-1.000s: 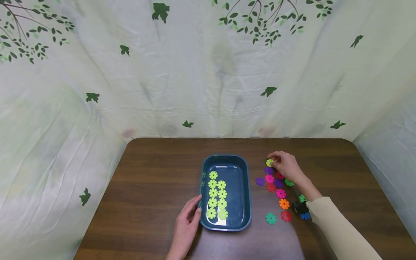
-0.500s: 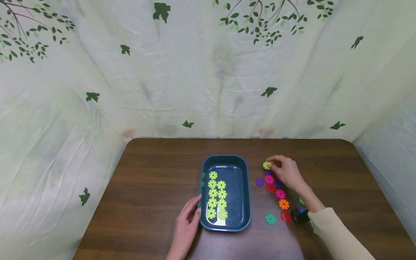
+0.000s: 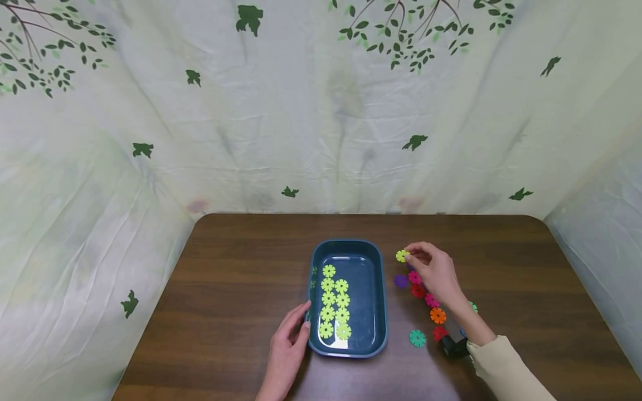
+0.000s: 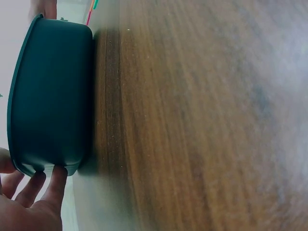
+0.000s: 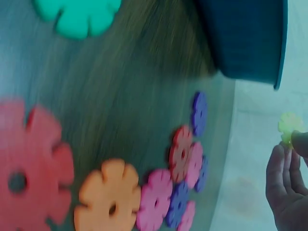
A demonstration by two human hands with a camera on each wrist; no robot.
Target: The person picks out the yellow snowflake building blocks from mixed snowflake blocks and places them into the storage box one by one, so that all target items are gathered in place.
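My right hand pinches a yellow-green flower-shaped disc between thumb and fingertips. In the right wrist view the disc is raised above the tabletop, with the hand at the right edge. A dark blue rectangular tray stands left of that hand. Two columns of yellow-green flower discs lie flat along its left half. My left hand rests its fingertips against the outside of the tray's left wall. In the left wrist view, its fingers touch the tray wall.
Right of the tray, loose flower discs lie on the brown table: purple, red, pink, orange and teal. Others are partly hidden under my right arm. A leaf-patterned curtain hangs behind the table.
My right hand has lifted the yellow-green disc from the top of the loose group and moved it left toward the tray. The left hand and tray have stayed in place.
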